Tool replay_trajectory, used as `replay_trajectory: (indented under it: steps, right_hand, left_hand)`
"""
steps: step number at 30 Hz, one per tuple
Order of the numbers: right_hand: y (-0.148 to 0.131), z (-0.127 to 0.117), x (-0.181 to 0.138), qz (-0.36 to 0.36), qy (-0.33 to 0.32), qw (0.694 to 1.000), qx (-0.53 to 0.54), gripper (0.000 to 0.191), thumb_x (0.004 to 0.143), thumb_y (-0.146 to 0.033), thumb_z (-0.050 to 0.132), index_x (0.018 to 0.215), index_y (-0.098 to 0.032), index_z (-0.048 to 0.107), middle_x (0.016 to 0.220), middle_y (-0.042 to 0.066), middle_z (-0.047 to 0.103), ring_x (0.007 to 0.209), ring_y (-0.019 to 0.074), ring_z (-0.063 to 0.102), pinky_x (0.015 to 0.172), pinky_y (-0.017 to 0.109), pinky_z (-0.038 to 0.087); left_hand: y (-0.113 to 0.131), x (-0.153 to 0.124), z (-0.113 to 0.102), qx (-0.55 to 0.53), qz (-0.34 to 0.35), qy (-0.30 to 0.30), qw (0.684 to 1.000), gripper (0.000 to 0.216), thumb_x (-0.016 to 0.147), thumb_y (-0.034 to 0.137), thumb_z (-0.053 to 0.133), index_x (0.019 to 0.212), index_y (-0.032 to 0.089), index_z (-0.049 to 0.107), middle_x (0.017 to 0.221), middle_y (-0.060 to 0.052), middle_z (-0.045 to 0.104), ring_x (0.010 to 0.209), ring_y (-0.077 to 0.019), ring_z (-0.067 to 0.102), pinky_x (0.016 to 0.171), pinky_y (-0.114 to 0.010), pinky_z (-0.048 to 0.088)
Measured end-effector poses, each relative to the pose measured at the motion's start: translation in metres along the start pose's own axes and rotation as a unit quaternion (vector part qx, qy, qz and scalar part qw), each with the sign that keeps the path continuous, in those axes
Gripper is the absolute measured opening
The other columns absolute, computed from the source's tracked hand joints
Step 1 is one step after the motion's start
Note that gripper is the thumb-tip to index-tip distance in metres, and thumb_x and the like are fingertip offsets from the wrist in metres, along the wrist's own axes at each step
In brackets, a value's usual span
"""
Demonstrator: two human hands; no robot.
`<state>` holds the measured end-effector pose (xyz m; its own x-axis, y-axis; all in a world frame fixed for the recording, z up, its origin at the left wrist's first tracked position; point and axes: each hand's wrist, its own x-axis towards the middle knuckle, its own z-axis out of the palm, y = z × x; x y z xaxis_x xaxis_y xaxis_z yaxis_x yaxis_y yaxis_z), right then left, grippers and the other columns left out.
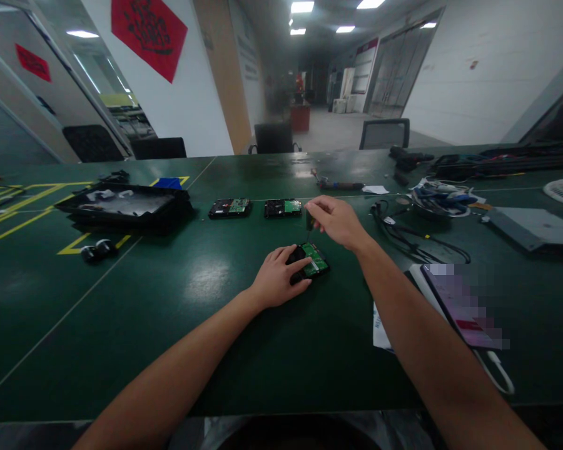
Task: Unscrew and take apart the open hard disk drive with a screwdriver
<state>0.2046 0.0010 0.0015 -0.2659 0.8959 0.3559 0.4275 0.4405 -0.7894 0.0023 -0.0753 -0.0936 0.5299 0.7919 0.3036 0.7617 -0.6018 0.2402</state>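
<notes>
A black hard drive with a green circuit board (313,260) lies on the dark green table (225,325) in front of me. My left hand (279,275) rests on its left side, fingers curled round its edge, holding it down. My right hand (335,219) hovers just above the drive, fingers pinched on a small dark screwdriver (309,224) that points straight down at the board. Two more drives of the same kind (229,207) (283,208) lie side by side farther back.
A black tray with plastic bags (124,209) sits at left, two small dark parts (96,250) near it. Cables (417,240), a coiled wire bundle (438,199), a grey flat case (532,226) and papers (460,306) lie at right. Chairs stand beyond the far edge.
</notes>
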Motion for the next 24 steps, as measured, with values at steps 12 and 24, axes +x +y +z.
replay_trajectory:
  steps: [12,24]
  right_hand:
    - [-0.005,0.004,-0.002,-0.006,-0.037,0.997,0.068,0.032,0.099,-0.051,0.051,0.105,-0.024,0.068,0.101,0.005,0.073,0.061,0.0126,0.067,0.055,0.027,0.051]
    - [0.009,0.003,0.004,-0.084,0.066,0.994,-0.033,0.023,0.091,-0.043,0.065,0.101,-0.022,0.068,0.102,0.007,0.072,0.093,0.0237,0.068,0.085,0.040,0.054]
  left_hand:
    - [0.000,0.000,-0.001,-0.002,0.001,0.001,1.000,0.056,0.091,0.055,0.062,0.143,0.034,0.060,0.158,-0.011,0.041,0.140,-0.0371,0.041,0.113,-0.059,0.038]
    - [-0.001,0.000,0.001,0.007,0.006,0.002,1.000,0.056,0.091,0.055,0.062,0.143,0.033,0.060,0.157,-0.012,0.041,0.139,-0.0368,0.042,0.113,-0.058,0.038]
